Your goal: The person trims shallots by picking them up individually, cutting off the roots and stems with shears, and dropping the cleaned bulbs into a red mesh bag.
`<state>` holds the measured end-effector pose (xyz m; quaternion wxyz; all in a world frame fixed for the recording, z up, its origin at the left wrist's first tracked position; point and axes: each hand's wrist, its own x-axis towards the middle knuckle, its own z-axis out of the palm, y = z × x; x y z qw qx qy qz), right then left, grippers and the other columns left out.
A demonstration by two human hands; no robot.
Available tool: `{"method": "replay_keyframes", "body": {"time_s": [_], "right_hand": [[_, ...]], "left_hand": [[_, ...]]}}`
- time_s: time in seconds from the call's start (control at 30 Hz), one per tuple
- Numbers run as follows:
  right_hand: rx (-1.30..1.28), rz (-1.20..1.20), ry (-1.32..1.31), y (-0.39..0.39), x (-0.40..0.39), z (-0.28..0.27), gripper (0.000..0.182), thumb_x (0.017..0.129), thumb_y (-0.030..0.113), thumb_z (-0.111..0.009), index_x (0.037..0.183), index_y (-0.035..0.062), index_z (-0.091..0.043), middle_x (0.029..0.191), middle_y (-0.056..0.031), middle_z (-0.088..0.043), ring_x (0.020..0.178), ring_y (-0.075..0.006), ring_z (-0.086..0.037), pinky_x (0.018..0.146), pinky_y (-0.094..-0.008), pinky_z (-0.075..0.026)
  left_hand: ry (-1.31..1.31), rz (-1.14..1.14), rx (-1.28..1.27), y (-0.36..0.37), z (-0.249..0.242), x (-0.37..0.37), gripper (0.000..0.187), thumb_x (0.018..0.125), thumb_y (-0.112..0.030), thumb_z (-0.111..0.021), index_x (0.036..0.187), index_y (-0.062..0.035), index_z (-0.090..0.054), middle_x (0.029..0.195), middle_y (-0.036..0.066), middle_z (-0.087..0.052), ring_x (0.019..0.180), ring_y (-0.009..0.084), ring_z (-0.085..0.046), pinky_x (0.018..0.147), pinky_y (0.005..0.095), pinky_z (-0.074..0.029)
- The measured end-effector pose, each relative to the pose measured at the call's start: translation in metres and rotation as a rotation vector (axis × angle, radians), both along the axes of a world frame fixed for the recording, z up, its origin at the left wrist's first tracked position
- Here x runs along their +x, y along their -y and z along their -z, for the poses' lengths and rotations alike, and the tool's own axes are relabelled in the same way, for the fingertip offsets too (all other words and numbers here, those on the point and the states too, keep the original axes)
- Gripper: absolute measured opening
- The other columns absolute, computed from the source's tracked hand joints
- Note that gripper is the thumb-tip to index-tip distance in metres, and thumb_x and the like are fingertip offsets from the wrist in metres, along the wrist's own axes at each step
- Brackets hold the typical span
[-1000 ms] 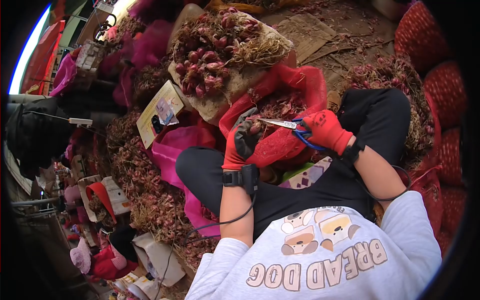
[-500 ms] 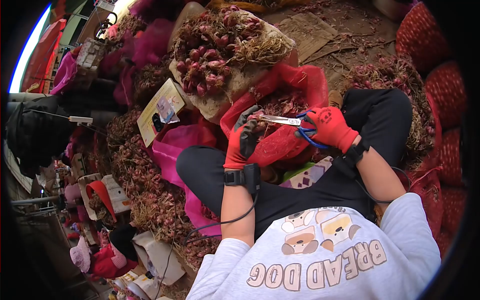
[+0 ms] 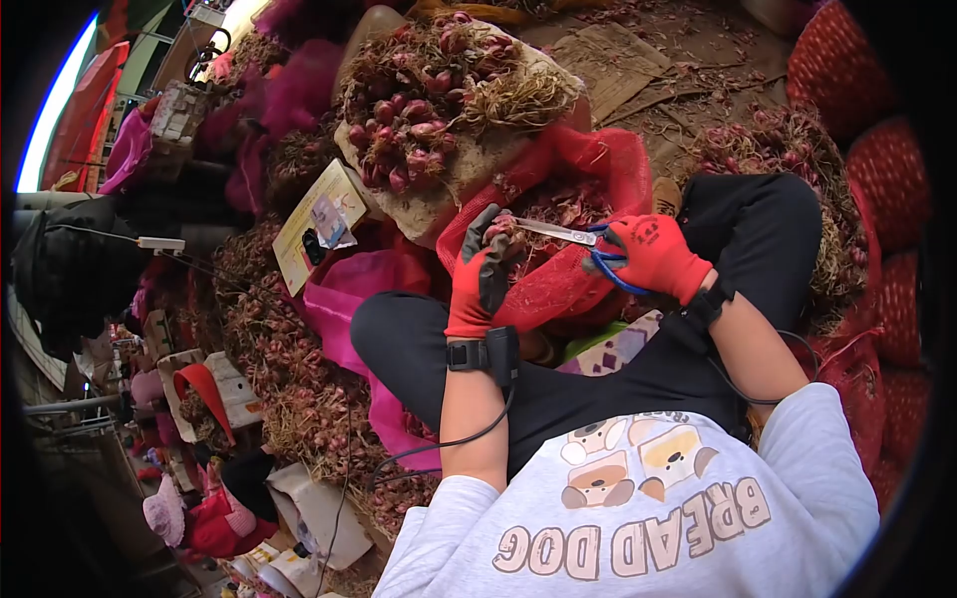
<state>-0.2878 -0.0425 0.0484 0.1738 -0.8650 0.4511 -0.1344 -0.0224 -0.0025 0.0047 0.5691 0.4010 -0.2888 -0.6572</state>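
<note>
My left hand (image 3: 481, 269), in a red glove with a dark palm, is closed around a shallot (image 3: 502, 237) that partly shows between thumb and fingers. In my right hand (image 3: 655, 257), gloved in red too, I grip blue-handled scissors (image 3: 558, 231). Their blades point left and the tips reach the shallot in my left hand. Beneath both hands, a red mesh sack (image 3: 554, 297) gapes between my legs, with loose shallots (image 3: 568, 204) inside it.
Bunched shallots (image 3: 414, 125) lie on a pale block-like stand (image 3: 449, 199) ahead. A yellow card (image 3: 296, 244) sits left of it, above pink mesh (image 3: 339, 299). Heaped shallots (image 3: 289, 369) stretch along the left; filled red sacks (image 3: 887, 184) line the right. A person in a pink hat (image 3: 164, 513) is at lower left.
My left fingers have shifted slightly and more of the shallot shows. The scissor blades look closer together, while both arms stay nearly in place.
</note>
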Motion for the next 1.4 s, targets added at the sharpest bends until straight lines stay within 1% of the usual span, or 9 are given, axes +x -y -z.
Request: {"method": "replay_keyframes", "body": {"time_s": [0.2,0.27,0.37,0.7,0.77,0.83,1.0,1.13,1.4], "right_hand": [[-0.018,-0.073,-0.174,0.006,-0.005,0.017,0.050,0.076,0.059,-0.060,0.085,0.0109,-0.064,0.078,-0.0101,-0.064,0.076,-0.0291,-0.063,0.068,-0.0396,-0.048],[0.030,-0.074,-0.201,0.007,-0.004,0.015,0.046,0.077,0.057,-0.060,0.085,0.0117,-0.064,0.078,-0.0111,-0.064,0.076,-0.0298,-0.063,0.067,-0.0401,-0.048],[0.314,0.060,0.127,0.001,0.005,-0.007,0.045,0.078,0.056,-0.060,0.080,0.0114,-0.065,0.076,-0.0134,-0.064,0.075,-0.0318,-0.063,0.065,-0.0411,-0.048],[0.457,0.145,0.263,0.003,0.007,-0.010,0.044,0.081,0.050,-0.061,0.082,0.0061,-0.063,0.079,-0.0128,-0.064,0.070,-0.0284,-0.062,0.065,-0.0383,-0.048],[0.558,0.211,0.516,0.004,0.014,0.007,0.033,0.083,0.039,-0.065,0.082,0.0061,-0.062,0.076,-0.0069,-0.063,0.067,-0.0181,-0.062,0.063,-0.0310,-0.047],[0.995,0.237,0.829,0.010,0.023,0.022,0.028,0.082,0.033,-0.067,0.088,0.0059,-0.063,0.080,-0.0076,-0.064,0.066,-0.0179,-0.062,0.060,-0.0303,-0.048],[1.255,0.179,1.223,-0.001,0.045,0.033,0.026,0.080,0.017,-0.069,0.098,0.0033,-0.057,0.083,-0.0074,-0.061,0.066,-0.0151,-0.061,0.059,-0.0267,-0.049],[1.266,0.182,1.264,-0.006,0.047,0.056,0.035,0.078,0.009,-0.068,0.107,0.0012,-0.050,0.085,-0.0091,-0.061,0.070,-0.0162,-0.062,0.062,-0.0282,-0.051],[1.192,0.044,1.115,0.000,0.043,0.049,0.034,0.075,0.002,-0.062,0.107,-0.0001,-0.052,0.086,-0.0088,-0.062,0.067,-0.0136,-0.060,0.058,-0.0264,-0.048]], "left_hand": [[-0.090,0.081,0.049,-0.002,-0.011,-0.003,0.045,0.094,-0.015,-0.050,0.137,-0.0098,-0.037,0.114,0.002,-0.055,0.086,0.0117,-0.054,0.079,0.0304,-0.048],[-0.437,0.230,-0.106,0.001,0.009,0.003,0.043,0.095,-0.017,-0.048,0.136,-0.0096,-0.038,0.118,0.005,-0.055,0.087,0.0127,-0.055,0.077,0.0293,-0.048],[-0.498,0.156,0.003,0.001,0.002,-0.002,0.040,0.096,-0.019,-0.044,0.135,-0.0081,-0.038,0.119,0.007,-0.055,0.082,0.0127,-0.053,0.073,0.0275,-0.047],[-0.733,0.266,0.186,0.007,0.002,0.006,0.029,0.094,-0.015,-0.051,0.122,-0.0079,-0.051,0.114,0.006,-0.056,0.082,0.0133,-0.054,0.071,0.0276,-0.046],[0.413,0.109,-0.223,0.002,0.025,0.005,0.029,0.096,-0.017,-0.047,0.122,-0.0061,-0.048,0.114,0.007,-0.055,0.083,0.0116,-0.054,0.067,0.0253,-0.046],[0.790,-0.040,-0.319,0.000,0.028,-0.012,0.027,0.096,-0.017,-0.046,0.120,-0.0048,-0.049,0.111,0.007,-0.055,0.083,0.0102,-0.054,0.065,0.0241,-0.046],[0.112,-0.131,-0.075,-0.004,0.033,-0.045,0.015,0.092,-0.010,-0.054,0.104,-0.0029,-0.058,0.087,0.003,-0.061,0.072,0.0095,-0.056,0.062,0.0243,-0.046],[0.180,-0.268,0.086,0.000,0.031,-0.053,0.011,0.091,-0.010,-0.053,0.092,-0.0025,-0.062,0.075,0.000,-0.059,0.064,0.0086,-0.055,0.059,0.0233,-0.045],[0.548,-0.061,0.117,0.008,0.012,-0.039,0.010,0.088,-0.009,-0.053,0.086,-0.0049,-0.062,0.068,-0.002,-0.055,0.049,0.0058,-0.046,0.044,0.0205,-0.036]]}}
